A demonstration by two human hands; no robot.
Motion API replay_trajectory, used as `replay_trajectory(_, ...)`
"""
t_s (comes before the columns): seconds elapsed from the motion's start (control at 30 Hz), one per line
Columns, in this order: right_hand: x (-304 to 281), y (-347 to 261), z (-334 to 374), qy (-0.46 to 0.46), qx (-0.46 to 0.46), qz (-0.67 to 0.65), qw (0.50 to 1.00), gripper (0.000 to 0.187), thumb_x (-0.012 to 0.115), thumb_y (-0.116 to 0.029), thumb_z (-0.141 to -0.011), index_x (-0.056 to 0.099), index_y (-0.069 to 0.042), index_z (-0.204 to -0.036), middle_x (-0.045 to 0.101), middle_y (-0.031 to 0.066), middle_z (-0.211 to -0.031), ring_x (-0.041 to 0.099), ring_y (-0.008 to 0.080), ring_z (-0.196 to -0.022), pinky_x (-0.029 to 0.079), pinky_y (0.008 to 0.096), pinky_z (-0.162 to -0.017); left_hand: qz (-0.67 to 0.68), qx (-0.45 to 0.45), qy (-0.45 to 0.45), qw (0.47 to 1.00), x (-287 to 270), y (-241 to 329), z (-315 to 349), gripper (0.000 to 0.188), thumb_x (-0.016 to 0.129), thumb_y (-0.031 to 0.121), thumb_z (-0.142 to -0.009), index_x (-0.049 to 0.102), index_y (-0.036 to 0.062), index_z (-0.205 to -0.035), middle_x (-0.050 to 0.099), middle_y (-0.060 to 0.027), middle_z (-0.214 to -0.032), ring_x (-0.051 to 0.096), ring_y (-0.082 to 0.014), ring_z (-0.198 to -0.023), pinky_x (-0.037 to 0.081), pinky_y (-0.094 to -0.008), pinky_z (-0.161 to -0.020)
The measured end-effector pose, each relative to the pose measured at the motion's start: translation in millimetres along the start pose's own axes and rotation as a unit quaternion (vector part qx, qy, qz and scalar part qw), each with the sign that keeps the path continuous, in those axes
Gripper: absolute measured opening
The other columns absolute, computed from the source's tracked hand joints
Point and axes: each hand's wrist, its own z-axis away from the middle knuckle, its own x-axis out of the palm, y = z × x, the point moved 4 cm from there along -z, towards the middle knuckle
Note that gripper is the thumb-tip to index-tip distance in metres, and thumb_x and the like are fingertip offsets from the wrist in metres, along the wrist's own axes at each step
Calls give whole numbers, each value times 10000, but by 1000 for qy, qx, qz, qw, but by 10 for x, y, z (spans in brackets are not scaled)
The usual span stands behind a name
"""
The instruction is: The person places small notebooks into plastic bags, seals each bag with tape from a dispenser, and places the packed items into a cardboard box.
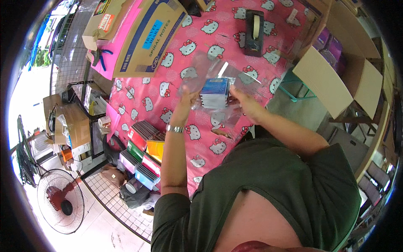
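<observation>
A stack of small blue-covered spiral notebooks (215,94) lies between my hands above the pink table cover, with its white page edges toward me. Clear plastic wrap (241,77) spreads loosely around and beyond the stack, catching the light. On the stack's left side, my left hand (191,98) grips the plastic, its fingers partly hidden by it. My right hand (245,101) is closed at the right edge of the stack, thumb near its top corner; the plastic lies between hand and books, and the other fingers are mostly hidden.
A tape dispenser (254,33) stands at the far side of the pink patterned table cover (176,50). Spiral notebooks (142,145) in several colours sit at the left edge. A large carton (149,38) carries blue-handled pliers (102,59). An open carton (325,80) stands right, a fan (61,201) lower left.
</observation>
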Motion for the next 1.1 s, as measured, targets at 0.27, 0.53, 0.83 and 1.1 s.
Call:
replay_trajectory(0.27,-524,16,-275,-144,13,37,989,514,472,-428,-937,498,-63,-1298,552,93,-1077,525,181,-987,437,320,-872,111,-8,24,994,143,-485,205,603,303,484,-959,530,-27,-1185,615,-109,-1083,550,-190,-1035,413,-343,-923)
replay_trajectory(0.53,-298,-314,-586,-244,-210,360,876,433,668,-226,-832,560,-177,-1248,566,60,-1014,544,144,-835,451,286,-724,235,44,-140,961,433,-425,-56,428,628,118,-798,535,-35,-1187,601,-94,-1132,548,-188,-1059,401,-314,-942)
replay_trajectory(0.83,-28,-292,-575,-145,-439,478,747,199,681,-136,-685,647,-77,-872,578,84,-883,598,246,-739,488,344,-631,-362,139,176,905,688,109,204,242,622,-14,-734,689,33,-961,651,-106,-1016,611,-217,-908,484,-301,-788)
replay_trajectory(1.1,-148,-433,-4,-228,-500,505,665,154,644,-170,-723,616,-62,-830,531,64,-976,530,278,-964,442,419,-798,-411,303,50,859,758,54,586,459,681,-7,-645,600,-5,-1097,577,-152,-1157,546,-310,-1038,447,-392,-889)
